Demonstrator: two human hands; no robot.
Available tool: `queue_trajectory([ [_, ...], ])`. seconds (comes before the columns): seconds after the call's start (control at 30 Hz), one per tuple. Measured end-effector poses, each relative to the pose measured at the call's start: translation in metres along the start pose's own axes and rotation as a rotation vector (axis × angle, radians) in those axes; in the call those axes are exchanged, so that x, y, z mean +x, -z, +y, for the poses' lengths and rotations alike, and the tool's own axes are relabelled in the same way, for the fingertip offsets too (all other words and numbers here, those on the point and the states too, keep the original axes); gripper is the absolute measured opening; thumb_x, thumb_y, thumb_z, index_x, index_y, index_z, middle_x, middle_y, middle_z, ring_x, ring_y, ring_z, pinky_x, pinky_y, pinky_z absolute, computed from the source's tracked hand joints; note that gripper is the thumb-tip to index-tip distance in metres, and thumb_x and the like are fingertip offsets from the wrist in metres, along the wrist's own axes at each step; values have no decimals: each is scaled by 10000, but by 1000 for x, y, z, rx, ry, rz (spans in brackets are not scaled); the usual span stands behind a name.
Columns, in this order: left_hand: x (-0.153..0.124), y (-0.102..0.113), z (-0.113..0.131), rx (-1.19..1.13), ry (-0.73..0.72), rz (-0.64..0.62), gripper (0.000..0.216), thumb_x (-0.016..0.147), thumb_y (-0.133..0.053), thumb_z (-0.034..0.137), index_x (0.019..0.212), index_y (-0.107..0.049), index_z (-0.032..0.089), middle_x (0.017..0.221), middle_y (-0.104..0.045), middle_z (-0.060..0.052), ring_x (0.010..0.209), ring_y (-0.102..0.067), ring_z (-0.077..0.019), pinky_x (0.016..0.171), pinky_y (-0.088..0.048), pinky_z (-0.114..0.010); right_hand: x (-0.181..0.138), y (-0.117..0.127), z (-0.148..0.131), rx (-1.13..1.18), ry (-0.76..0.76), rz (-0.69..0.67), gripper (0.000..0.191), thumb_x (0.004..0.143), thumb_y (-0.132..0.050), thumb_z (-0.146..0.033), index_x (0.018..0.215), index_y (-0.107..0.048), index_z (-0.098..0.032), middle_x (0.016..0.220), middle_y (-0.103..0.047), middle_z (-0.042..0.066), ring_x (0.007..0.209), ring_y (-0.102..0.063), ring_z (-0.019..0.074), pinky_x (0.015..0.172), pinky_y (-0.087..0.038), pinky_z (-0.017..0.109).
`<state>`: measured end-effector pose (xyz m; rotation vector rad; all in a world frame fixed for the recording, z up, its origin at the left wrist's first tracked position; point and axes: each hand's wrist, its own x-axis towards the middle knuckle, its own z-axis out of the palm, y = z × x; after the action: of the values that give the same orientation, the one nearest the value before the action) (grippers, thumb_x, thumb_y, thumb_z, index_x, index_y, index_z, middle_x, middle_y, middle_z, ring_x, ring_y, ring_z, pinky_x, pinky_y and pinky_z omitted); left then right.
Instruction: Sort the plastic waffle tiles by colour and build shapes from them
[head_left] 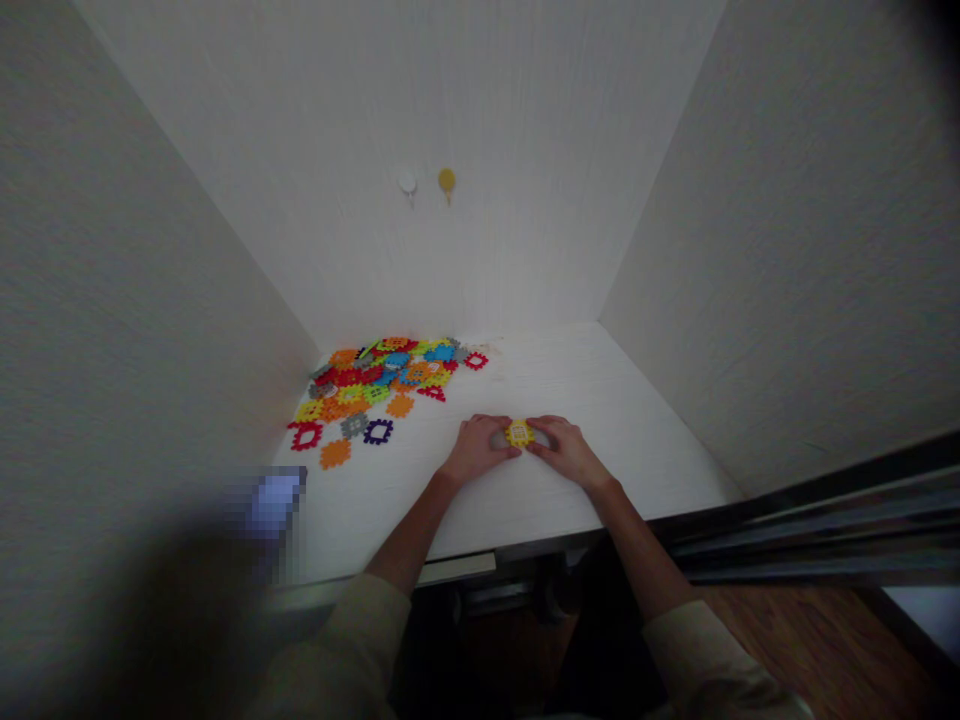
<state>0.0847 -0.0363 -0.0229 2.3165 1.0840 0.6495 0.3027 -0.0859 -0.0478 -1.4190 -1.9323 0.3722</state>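
A small yellow toothed building tile (519, 433) with a windowed, paler middle is held just over the white tabletop. My left hand (482, 445) pinches its left edge between thumb and fingers. From the other side, my right hand (561, 447) grips the right edge the same way. Whether the tile touches the table, I cannot tell. Left of my hands lies a spread pile of toothed plastic tiles (390, 372) in red, orange, blue, grey, yellow and green. Closest to my left hand among the loose ones are an orange tile (400, 406) and a dark purple square frame (378, 431).
The white table (630, 400) is boxed in by a back wall (525, 200) and two side walls. Two hooks, one white (407, 184) and one yellow (447, 181), hang on the back wall. A pixelated bright screen (276, 500) stands at the table's left front.
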Motion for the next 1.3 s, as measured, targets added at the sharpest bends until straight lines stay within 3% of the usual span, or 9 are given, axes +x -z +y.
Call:
queue_trajectory([
  [0.4,2,-1,-9,-162,-36,53,335,681,-731,352,993,-709,235,1040,-695,-45,994,-597,-236,965,-394,-361,-1,1,0,38,10,8,324,793,-636,-330,1110,-649,-266,1100,-673,49,1083,-577,223,973,-446,443],
  [0.57,2,2,-8,-168,-70,8,254,759,-654,331,990,-709,241,1044,-697,-40,1000,-600,-220,979,-387,-356,-1,0,7,58,4,-16,316,799,-624,-319,1111,-651,-271,1114,-667,52,1086,-579,223,974,-455,447],
  [0.9,6,-3,-10,29,-74,-20,284,808,-579,299,1061,-667,207,1117,-663,-62,1024,-578,-224,970,-379,-348,14,8,12,50,56,-78,253,816,-569,-309,1036,-691,-277,1057,-687,56,1008,-615,248,946,-473,479],
  [1.3,9,-2,-13,43,-106,6,322,810,-570,330,1077,-654,170,1081,-669,-85,970,-593,-236,913,-410,-355,13,4,18,27,77,-47,287,834,-549,-322,1093,-659,-264,1086,-676,62,1041,-599,244,957,-471,467],
])
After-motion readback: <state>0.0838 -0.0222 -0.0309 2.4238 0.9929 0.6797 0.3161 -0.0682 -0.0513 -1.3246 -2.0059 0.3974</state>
